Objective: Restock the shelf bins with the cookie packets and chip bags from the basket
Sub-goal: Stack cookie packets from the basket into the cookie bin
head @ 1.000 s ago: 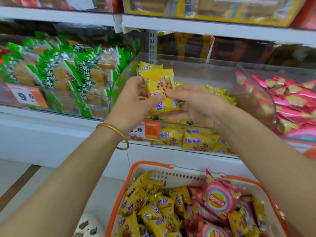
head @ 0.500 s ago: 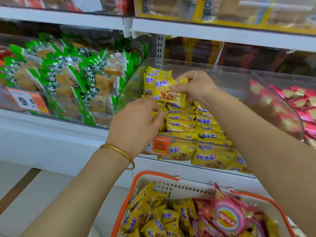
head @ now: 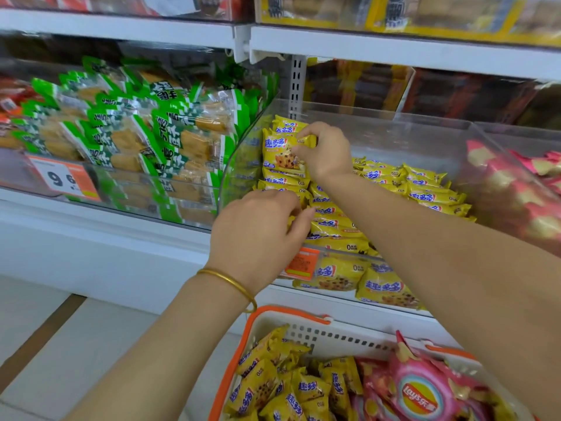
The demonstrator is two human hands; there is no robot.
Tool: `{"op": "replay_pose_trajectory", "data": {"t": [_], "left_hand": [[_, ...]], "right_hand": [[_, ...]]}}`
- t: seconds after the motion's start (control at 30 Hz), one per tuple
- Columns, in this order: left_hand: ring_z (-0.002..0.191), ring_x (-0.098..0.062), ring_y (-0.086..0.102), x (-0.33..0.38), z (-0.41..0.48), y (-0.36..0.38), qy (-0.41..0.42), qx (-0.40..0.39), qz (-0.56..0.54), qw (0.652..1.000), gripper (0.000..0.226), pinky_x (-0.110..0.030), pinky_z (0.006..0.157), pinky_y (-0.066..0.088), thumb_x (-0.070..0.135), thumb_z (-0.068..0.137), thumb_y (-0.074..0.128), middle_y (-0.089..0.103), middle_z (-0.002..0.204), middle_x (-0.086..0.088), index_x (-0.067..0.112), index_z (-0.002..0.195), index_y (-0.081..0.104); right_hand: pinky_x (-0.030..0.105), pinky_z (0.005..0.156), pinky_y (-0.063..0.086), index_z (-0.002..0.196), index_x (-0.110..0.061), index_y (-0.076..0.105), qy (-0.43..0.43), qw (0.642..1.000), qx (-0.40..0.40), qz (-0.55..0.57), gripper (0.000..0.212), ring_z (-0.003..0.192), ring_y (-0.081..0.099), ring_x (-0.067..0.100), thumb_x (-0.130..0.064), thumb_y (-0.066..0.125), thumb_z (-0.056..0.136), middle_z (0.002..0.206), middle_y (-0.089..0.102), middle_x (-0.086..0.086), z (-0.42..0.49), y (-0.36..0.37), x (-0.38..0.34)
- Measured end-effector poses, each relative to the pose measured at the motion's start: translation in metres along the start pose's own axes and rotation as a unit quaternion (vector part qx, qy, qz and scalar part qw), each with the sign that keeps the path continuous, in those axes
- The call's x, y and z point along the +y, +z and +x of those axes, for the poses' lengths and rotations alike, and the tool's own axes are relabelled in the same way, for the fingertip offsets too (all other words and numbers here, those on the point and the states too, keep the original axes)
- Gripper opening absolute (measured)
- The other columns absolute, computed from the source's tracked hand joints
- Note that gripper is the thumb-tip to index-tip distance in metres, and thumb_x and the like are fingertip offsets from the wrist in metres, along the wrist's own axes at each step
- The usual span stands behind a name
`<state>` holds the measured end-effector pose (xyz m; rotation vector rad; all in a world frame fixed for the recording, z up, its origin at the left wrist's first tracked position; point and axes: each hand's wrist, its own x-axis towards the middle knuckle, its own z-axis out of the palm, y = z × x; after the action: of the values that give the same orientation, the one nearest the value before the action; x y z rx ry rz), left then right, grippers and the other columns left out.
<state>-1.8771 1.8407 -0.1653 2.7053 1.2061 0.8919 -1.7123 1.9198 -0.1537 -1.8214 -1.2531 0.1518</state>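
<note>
A clear shelf bin (head: 394, 129) holds rows of yellow cookie packets (head: 425, 192). My right hand (head: 324, 150) pinches one yellow cookie packet (head: 280, 153), held upright at the bin's back left against the stack. My left hand (head: 258, 235) rests lower at the bin's front edge, its curled fingers on the front row of packets (head: 331, 226); whether it grips one is hidden. Below, a white basket with an orange rim (head: 334, 338) holds more yellow cookie packets (head: 288, 387) and pink chip bags (head: 422, 393).
A bin of green-wrapped snacks (head: 145, 138) with a price tag (head: 65, 179) sits to the left. Pink chip bags (head: 522, 192) fill the bin on the right. A white shelf (head: 394, 53) runs overhead. Floor tiles (head: 60, 344) lie at lower left.
My right hand has carried the packet from mid-bin up and back to the rear left stack. My left hand let go of it and dropped to the front row.
</note>
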Motion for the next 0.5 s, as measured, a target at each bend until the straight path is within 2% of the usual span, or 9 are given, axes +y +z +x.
{"op": "replay_pose_trajectory", "data": {"t": [0.13, 0.2, 0.27, 0.33, 0.4, 0.47, 0.5], "left_hand": [[0.081, -0.02, 0.056, -0.001, 0.0, 0.002, 0.009, 0.013, -0.005, 1.0, 0.044, -0.029, 0.058, 0.033, 0.052, 0.086, 0.03, 0.061, 0.08, 0.003, 0.022, 0.085, 0.063], [0.08, -0.02, 0.056, -0.002, -0.001, 0.002, 0.017, 0.024, -0.005, 1.0, 0.043, -0.029, 0.057, 0.031, 0.051, 0.087, 0.031, 0.06, 0.079, 0.004, 0.022, 0.085, 0.063], [0.079, -0.021, 0.056, -0.004, -0.001, 0.003, 0.027, 0.038, -0.009, 0.999, 0.042, -0.029, 0.057, 0.03, 0.049, 0.089, 0.032, 0.06, 0.078, 0.003, 0.021, 0.083, 0.063], [0.075, -0.024, 0.056, -0.007, -0.001, 0.004, 0.052, 0.058, -0.016, 0.997, 0.045, -0.029, 0.056, 0.033, 0.048, 0.091, 0.032, 0.06, 0.074, 0.001, 0.017, 0.08, 0.063], [0.074, -0.027, 0.056, -0.008, -0.002, 0.003, 0.087, 0.081, -0.025, 0.993, 0.044, -0.034, 0.058, 0.041, 0.043, 0.092, 0.034, 0.061, 0.076, -0.002, 0.013, 0.08, 0.064], [0.078, -0.029, 0.057, -0.005, -0.007, -0.004, 0.126, 0.105, -0.009, 0.986, 0.039, -0.04, 0.064, 0.043, 0.037, 0.094, 0.039, 0.064, 0.086, -0.005, 0.01, 0.086, 0.065], [0.08, -0.03, 0.057, -0.002, -0.011, -0.009, 0.148, 0.122, 0.007, 0.982, 0.036, -0.043, 0.065, 0.042, 0.034, 0.095, 0.041, 0.064, 0.09, -0.007, 0.009, 0.088, 0.066]], "right_hand": [[0.022, 0.074, 0.034, 0.112, -0.018, 0.059, -0.005, 0.999, -0.037, -0.021, 0.026, 0.102, 0.054, 0.022, -0.021, 0.067, 0.087, 0.128, 0.052, 0.008, -0.004, 0.001, -0.002], [0.021, 0.071, 0.032, 0.115, -0.016, 0.053, 0.002, 0.999, -0.029, -0.028, 0.036, 0.091, 0.05, 0.02, -0.021, 0.07, 0.084, 0.124, 0.052, 0.009, -0.003, -0.004, -0.001], [0.025, 0.071, 0.035, 0.117, -0.011, 0.047, 0.012, 0.999, -0.013, -0.038, 0.045, 0.087, 0.046, 0.019, -0.018, 0.074, 0.081, 0.121, 0.051, 0.011, -0.004, -0.011, -0.003], [0.028, 0.075, 0.038, 0.119, -0.007, 0.043, 0.028, 0.999, -0.02, -0.039, 0.051, 0.093, 0.048, 0.024, -0.013, 0.074, 0.079, 0.124, 0.048, 0.013, -0.008, -0.018, -0.006], [0.03, 0.08, 0.043, 0.117, -0.007, 0.043, 0.042, 0.998, -0.031, -0.023, 0.047, 0.098, 0.051, 0.025, -0.009, 0.072, 0.08, 0.122, 0.047, 0.013, -0.015, -0.029, -0.01], [0.039, 0.081, 0.051, 0.107, -0.012, 0.047, 0.032, 0.999, -0.032, 0.01, 0.036, 0.09, 0.051, 0.022, -0.006, 0.069, 0.079, 0.106, 0.05, 0.008, -0.032, -0.047, -0.014], [0.042, 0.077, 0.052, 0.101, -0.015, 0.047, 0.018, 0.999, -0.034, 0.03, 0.032, 0.084, 0.052, 0.021, -0.006, 0.069, 0.079, 0.094, 0.05, 0.003, -0.046, -0.059, -0.018]]}}
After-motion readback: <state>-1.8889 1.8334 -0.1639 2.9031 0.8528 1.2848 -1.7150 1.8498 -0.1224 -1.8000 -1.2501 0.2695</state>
